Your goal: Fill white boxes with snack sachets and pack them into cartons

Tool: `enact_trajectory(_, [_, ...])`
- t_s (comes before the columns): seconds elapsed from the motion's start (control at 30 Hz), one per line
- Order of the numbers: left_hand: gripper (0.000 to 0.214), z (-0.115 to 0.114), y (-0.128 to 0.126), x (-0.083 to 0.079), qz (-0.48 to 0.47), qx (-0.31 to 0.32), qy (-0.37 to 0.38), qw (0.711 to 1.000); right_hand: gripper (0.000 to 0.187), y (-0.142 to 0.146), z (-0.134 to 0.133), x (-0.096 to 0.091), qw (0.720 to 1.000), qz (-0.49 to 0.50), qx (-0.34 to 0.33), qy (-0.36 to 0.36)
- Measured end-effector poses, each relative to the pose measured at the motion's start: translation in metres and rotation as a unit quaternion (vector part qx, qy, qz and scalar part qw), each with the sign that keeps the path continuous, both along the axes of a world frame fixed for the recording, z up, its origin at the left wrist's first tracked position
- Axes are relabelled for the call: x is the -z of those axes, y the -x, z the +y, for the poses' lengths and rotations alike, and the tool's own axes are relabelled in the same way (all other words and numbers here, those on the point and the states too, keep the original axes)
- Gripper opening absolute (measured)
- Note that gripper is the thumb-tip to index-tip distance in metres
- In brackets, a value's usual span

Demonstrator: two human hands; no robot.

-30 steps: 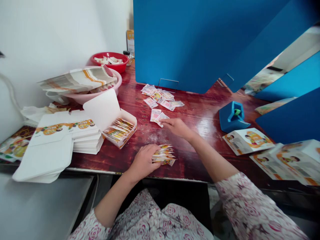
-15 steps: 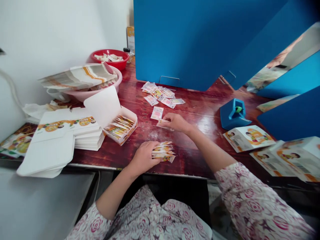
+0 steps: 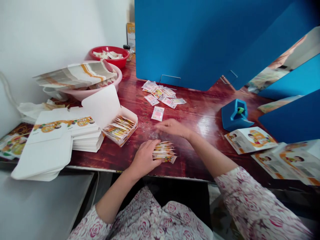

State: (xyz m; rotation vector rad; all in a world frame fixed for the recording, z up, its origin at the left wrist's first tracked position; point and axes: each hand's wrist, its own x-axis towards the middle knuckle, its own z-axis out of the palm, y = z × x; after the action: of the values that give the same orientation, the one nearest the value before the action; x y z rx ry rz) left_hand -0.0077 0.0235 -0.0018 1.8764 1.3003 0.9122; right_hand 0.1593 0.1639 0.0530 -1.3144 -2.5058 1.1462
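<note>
The left hand (image 3: 143, 158) is clamped on a loose bundle of small orange-and-white printed sachets (image 3: 163, 152) near the front edge of the red varnished wooden tabletop (image 3: 192, 156); the right hand (image 3: 173, 128) lies open and empty just beyond. Slack pressure could fan the bundle apart, spilling sachets over that edge.

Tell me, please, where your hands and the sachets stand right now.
Left hand against stack of small printed sachets. Right hand open above red-brown varnished tabletop. Nothing in the way.

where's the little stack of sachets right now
In the head view, the stack of sachets lies on the red wooden table at the fingertips of the left hand, below the right hand and right of the open carton.
</note>
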Motion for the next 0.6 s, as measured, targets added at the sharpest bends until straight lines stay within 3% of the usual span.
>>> enact_trajectory(0.03, [0.057, 0.000, 0.000, -0.001, 0.000, 0.003, 0.002, 1.000, 0.031, 0.006, 0.016, 0.005, 0.998, -0.012, 0.022, -0.055])
enact_trajectory(0.13, [0.054, 0.000, 0.000, -0.001, -0.007, 0.005, -0.007, 1.000, 0.049, 0.023, 0.059, 0.020, 0.974, -0.097, 0.027, -0.205])
enact_trajectory(0.2, [0.055, -0.001, 0.000, 0.001, -0.010, 0.003, -0.009, 1.000, 0.056, 0.032, 0.076, 0.025, 0.962, -0.160, -0.009, -0.222])
enact_trajectory(0.3, [0.056, -0.001, 0.000, 0.001, -0.007, -0.002, -0.002, 1.000, 0.046, 0.034, 0.084, 0.019, 0.944, -0.246, -0.028, -0.216])
enact_trajectory(0.43, [0.056, -0.002, 0.000, -0.001, -0.005, -0.009, 0.004, 1.000, 0.023, 0.021, 0.073, 0.002, 0.936, -0.303, 0.012, -0.180])
enact_trajectory(0.6, [0.056, -0.003, -0.001, 0.001, -0.007, -0.007, -0.005, 1.000, 0.016, -0.005, 0.018, -0.002, 0.984, -0.111, 0.005, -0.138])
